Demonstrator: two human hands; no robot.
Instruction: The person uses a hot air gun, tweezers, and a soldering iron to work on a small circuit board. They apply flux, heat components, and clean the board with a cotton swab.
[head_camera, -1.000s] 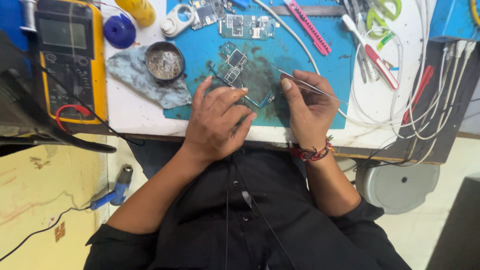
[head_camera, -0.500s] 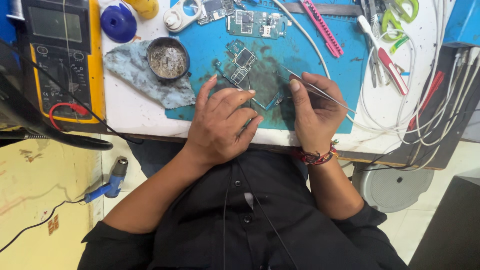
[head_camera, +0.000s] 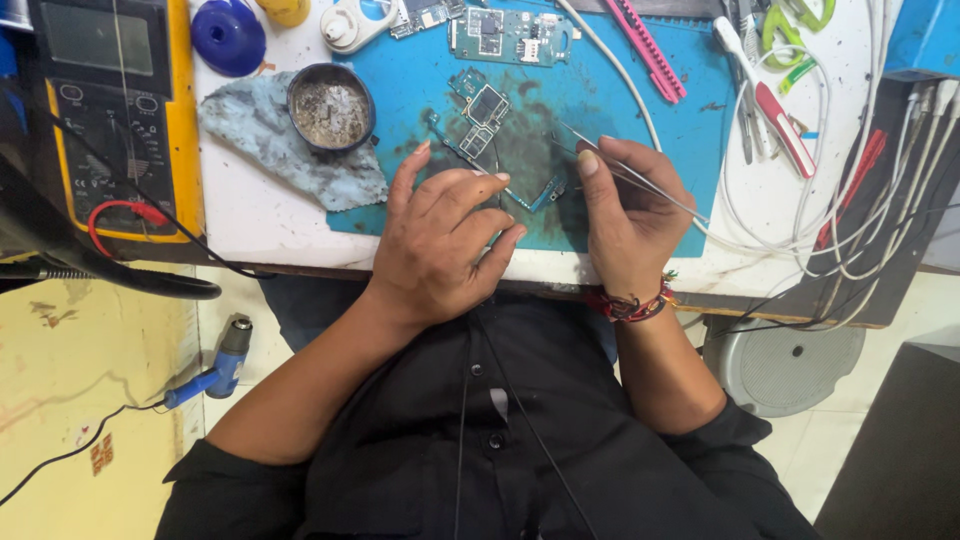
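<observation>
Both hands stay put: right hand (head_camera: 625, 215) fingers pinch tweezers (head_camera: 630, 175); left hand (head_camera: 440, 240) fingers, loosely curled, press a circuit board (head_camera: 480, 110).

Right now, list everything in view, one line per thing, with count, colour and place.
work mat: 1, blue, bench centre
circuit boards: 2, green and dark, upper mat
tweezers: 1, silver, in right hand
round tin: 1, dark, on grey cloth
grey cloth: 1, left of mat
multimeter: 1, yellow-black, far left
cables: several, white, right side
heat gun: 1, blue, on floor
left hand: 1, on mat
right hand: 1, holding tweezers
</observation>
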